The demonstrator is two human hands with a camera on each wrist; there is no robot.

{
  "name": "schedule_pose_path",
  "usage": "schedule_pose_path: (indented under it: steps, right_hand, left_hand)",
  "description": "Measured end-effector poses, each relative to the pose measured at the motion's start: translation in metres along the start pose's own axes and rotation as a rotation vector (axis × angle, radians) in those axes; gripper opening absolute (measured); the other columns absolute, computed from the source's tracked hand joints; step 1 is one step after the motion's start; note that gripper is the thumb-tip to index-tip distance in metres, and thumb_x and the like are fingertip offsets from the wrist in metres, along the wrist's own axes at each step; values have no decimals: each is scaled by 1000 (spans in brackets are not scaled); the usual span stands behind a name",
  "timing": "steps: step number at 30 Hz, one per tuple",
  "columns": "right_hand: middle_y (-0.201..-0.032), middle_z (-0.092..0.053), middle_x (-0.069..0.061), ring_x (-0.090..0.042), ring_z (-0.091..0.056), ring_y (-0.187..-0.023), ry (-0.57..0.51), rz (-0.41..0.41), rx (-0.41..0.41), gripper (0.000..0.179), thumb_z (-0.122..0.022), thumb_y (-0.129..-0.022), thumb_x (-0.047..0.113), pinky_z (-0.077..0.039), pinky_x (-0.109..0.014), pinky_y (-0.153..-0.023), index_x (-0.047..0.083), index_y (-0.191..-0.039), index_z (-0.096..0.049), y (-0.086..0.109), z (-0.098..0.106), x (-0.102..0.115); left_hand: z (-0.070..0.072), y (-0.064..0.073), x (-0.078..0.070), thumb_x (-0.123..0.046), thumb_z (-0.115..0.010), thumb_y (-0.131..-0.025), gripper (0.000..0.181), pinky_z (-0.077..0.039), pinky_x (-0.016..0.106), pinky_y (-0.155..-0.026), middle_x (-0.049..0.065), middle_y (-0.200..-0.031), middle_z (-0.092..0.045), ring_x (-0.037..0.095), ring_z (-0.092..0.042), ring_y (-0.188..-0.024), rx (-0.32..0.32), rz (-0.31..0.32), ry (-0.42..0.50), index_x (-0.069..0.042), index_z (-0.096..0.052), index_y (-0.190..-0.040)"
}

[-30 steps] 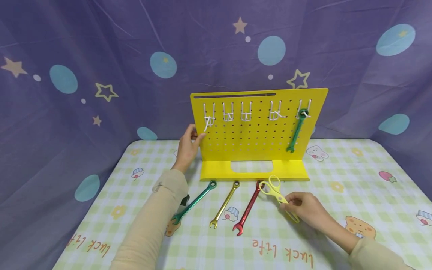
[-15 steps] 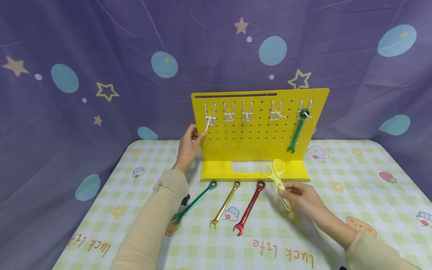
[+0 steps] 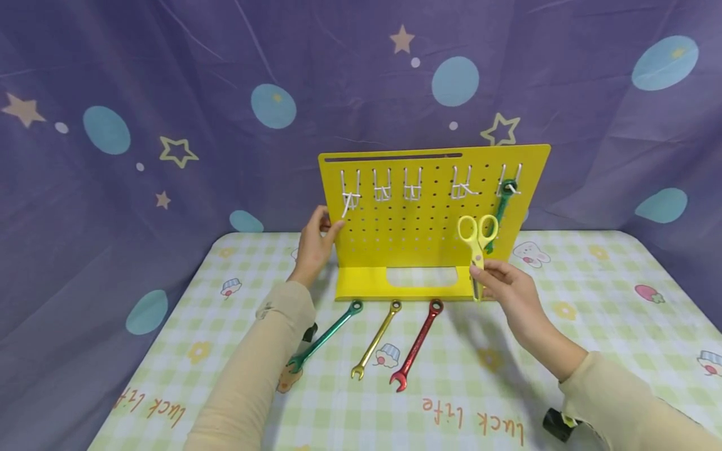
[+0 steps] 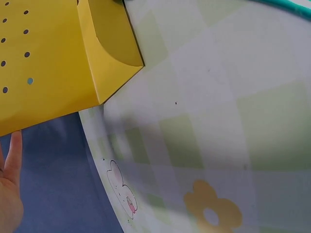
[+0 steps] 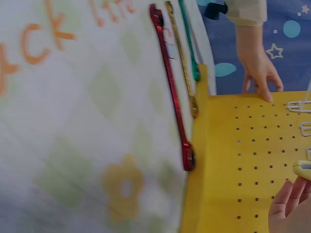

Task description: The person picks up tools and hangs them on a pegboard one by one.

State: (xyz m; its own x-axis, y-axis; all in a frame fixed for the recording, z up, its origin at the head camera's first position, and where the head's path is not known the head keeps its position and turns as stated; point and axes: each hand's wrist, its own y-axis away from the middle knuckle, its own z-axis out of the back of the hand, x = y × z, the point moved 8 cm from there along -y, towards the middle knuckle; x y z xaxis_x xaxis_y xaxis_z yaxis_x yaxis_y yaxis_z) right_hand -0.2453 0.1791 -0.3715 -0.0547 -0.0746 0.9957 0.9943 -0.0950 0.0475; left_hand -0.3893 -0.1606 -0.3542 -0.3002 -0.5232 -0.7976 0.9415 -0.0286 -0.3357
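Observation:
My left hand point(image 3: 313, 247) grips the left edge of a yellow pegboard point(image 3: 417, 235), its thumb on the front face and the other fingers partly hidden behind. In the left wrist view, part of that hand point(image 4: 10, 194) shows at the board's edge. Between thumb and fingers, my right hand point(image 3: 514, 297) pinches yellow scissors point(image 3: 477, 252) by the blade end. Their handle loops point up, in front of the board's lower right. Behind them, partly covered, a green combination wrench point(image 3: 502, 207) hangs from the rightmost white hook.
On the checked tablecloth before the stand lie a green wrench point(image 3: 327, 336), a gold wrench point(image 3: 375, 341) and a red wrench point(image 3: 417, 344). Several white wire hooks line the board's upper part, including a hook point(image 3: 461, 188) left of the hanging wrench. A purple curtain point(image 3: 361, 81) stands behind.
My right hand has lifted the scissors up and away from the table toward the board, turning them more upright. The left hand stays on the board's edge.

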Motion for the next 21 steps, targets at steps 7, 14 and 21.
schedule_pose_path:
  steps: [7, 14, 21]
  right_hand:
    - [-95, -63, 12, -5, -60, -91, -73, 48, -8, 32, -68, -95, 31, -52, -19, -80, 7, -113, -56, -13, 3, 20]
    - [-94, -63, 10, -5, -62, -88, -123, 57, -43, 31, -71, -94, 32, -53, -18, -77, 9, -110, -56, -25, 6, 26]
    - [-98, -62, 9, -4, -60, -89, -75, 45, -67, 32, -70, -93, 35, -53, -17, -75, 12, -111, -56, -40, 8, 26]
  left_hand:
    - [0, 1, -1, -29, -60, -98, 25, -51, 39, -80, 11, -102, -61, 26, -58, -98, 0, -10, 13, -13, -53, -116]
    - [0, 1, -2, -29, -60, -98, 25, -51, 39, -79, 11, -101, -61, 26, -58, -98, 5, -4, 8, -13, -52, -116]
    - [-1, 2, -2, -30, -59, -99, 25, -51, 39, -77, 10, -103, -61, 25, -58, -98, 8, 4, 6, -14, -52, -117]
